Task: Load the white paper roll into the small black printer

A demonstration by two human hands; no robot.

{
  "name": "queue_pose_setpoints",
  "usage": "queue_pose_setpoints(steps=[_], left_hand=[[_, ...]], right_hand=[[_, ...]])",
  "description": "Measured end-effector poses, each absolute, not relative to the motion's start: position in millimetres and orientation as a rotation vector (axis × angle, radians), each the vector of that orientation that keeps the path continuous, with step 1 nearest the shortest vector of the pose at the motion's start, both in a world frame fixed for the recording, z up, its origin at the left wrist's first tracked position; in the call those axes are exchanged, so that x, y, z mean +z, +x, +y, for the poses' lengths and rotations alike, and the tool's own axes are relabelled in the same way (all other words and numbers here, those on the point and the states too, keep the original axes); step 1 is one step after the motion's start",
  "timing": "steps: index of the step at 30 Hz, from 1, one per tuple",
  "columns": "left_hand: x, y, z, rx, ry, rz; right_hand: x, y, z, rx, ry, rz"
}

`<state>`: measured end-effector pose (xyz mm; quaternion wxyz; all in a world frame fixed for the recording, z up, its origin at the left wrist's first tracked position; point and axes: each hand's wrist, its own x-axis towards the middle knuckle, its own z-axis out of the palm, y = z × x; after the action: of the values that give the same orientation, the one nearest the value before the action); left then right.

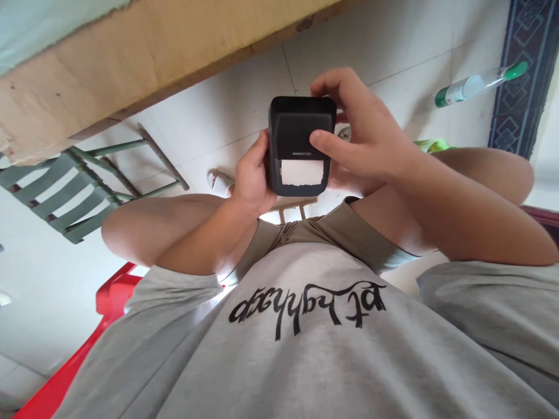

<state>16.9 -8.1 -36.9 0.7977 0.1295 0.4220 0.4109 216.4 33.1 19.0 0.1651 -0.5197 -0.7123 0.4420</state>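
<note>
A small black box-shaped printer (299, 131) is held over my lap, with a strip of white paper (302, 172) sticking out of its slot. My left hand (250, 177) grips its left side, fingers wrapped behind it. My right hand (360, 137) holds the right side, thumb resting across the front face and fingers curled over the top edge. Both hands are closed on the printer.
A wooden table edge (131, 70) runs across the upper left. A green slatted chair (74, 192) stands on the tiled floor at left. A green-capped bottle (476, 84) lies on the floor at upper right. I sit on a red plastic seat (111, 297).
</note>
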Motion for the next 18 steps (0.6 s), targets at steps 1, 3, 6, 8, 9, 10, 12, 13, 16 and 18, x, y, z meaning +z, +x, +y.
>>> queue_pose_setpoints(steps=[1,3,6,8,9,10,12,13,16,18], left_hand=[[-37.5,17.2,-8.1,0.888,0.258,0.914],[-38.7,18.0,-8.4,0.912,0.222,0.923],[-41.0,18.7,-9.2,0.941,0.209,0.932],[-42.9,18.1,-9.6,0.939,0.230,0.948],[-43.9,17.5,-9.7,0.934,0.242,0.955],[-45.0,16.7,-9.6,0.928,0.251,0.958],[-46.7,15.3,-9.0,0.928,0.258,0.958],[-47.3,14.7,-8.4,0.940,0.257,0.958],[-46.4,14.3,-6.4,0.995,0.225,0.941],[-43.1,15.5,-5.1,0.984,0.196,0.922]], right_hand=[[19.5,216.6,33.0,1.248,-1.464,-2.035],[19.5,216.9,33.3,1.258,-1.426,-2.063],[16.3,218.5,34.2,1.298,-1.368,-2.129],[12.8,220.1,34.8,1.330,-1.360,-2.162],[11.1,220.8,35.0,1.335,-1.353,-2.172],[9.6,221.4,35.1,1.335,-1.344,-2.180],[7.7,221.9,34.8,1.328,-1.322,-2.193],[7.4,221.9,34.6,1.326,-1.319,-2.194],[8.1,221.0,34.2,1.328,-1.346,-2.200],[8.5,221.1,35.2,1.312,-1.390,-2.211]])
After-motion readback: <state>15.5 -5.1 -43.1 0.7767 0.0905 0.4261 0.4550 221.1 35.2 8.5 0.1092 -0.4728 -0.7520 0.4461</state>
